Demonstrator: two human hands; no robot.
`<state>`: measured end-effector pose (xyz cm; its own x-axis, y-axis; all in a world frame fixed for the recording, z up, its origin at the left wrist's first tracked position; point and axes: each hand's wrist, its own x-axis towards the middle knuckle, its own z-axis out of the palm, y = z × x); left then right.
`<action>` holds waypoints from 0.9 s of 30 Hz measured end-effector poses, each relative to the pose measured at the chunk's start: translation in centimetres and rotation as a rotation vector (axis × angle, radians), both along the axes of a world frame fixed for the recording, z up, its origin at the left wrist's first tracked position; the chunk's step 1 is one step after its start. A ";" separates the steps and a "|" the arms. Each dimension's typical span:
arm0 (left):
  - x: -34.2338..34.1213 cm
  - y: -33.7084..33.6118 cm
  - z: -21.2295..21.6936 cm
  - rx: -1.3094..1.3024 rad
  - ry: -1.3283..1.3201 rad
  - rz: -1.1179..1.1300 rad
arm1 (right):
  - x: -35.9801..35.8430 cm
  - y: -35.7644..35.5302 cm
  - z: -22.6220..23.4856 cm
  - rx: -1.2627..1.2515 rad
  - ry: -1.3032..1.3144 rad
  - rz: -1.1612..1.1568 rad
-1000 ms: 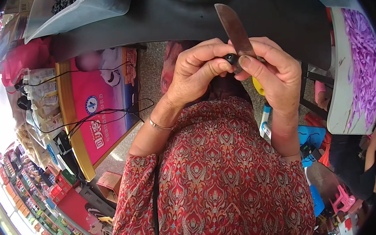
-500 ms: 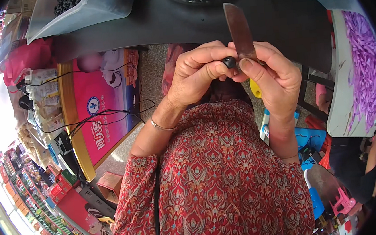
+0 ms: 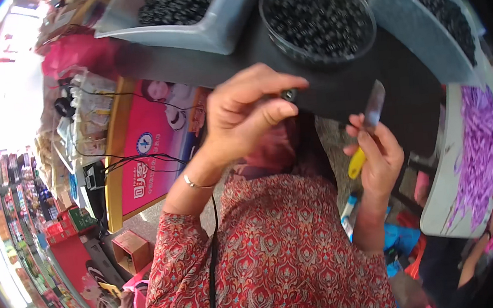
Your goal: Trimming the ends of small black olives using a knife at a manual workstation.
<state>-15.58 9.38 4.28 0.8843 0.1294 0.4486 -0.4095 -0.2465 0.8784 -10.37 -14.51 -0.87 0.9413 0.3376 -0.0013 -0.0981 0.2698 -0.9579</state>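
A big flat pink sign with a yellow wooden frame (image 3: 152,153) leans at the left. Just below its bottom corner sits a small brown cardboard box (image 3: 130,250). Left of the sign hang clear plastic packets (image 3: 88,118), and farther left stand rows of small colourful boxes (image 3: 15,221).

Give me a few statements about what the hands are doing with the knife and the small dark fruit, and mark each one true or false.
1. The right hand holds a knife with a yellow handle. True.
2. The left hand pinches a small dark fruit. True.
3. The two hands are pressed together. False: they are apart.
4. The round bowl stands empty. False: it is full of dark fruit.
5. The knife blade points down. False: it points up, toward the table.
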 end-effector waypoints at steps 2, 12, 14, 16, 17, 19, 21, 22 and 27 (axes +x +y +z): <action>0.1 1.7 3.3 0.193 -0.093 0.279 | 0.0 -0.7 -0.7 -0.020 -0.008 -0.016; 6.4 13.8 5.4 1.006 -0.213 0.870 | -0.4 -0.5 -0.8 0.021 -0.009 -0.016; 6.5 10.9 5.7 0.908 -0.290 0.753 | -0.5 -0.4 -0.8 0.012 0.016 -0.033; 6.6 8.0 5.0 0.866 -0.408 0.598 | -0.5 -0.6 -0.8 0.004 0.038 -0.040; 6.3 5.8 4.7 0.830 -0.324 0.511 | -0.5 -0.4 -0.9 0.019 0.033 -0.024; 6.9 3.4 2.9 0.821 -0.263 0.350 | -0.6 -0.2 -0.8 0.029 0.028 -0.012; 8.2 2.2 1.5 0.889 -0.293 0.255 | -0.9 0.0 -0.5 0.017 0.042 0.013; 8.8 1.7 1.2 0.883 -0.295 0.249 | -1.0 -0.1 -0.6 0.013 0.042 0.005; 12.8 1.4 0.3 1.267 0.067 0.207 | -1.4 -0.3 -0.8 0.011 0.095 0.015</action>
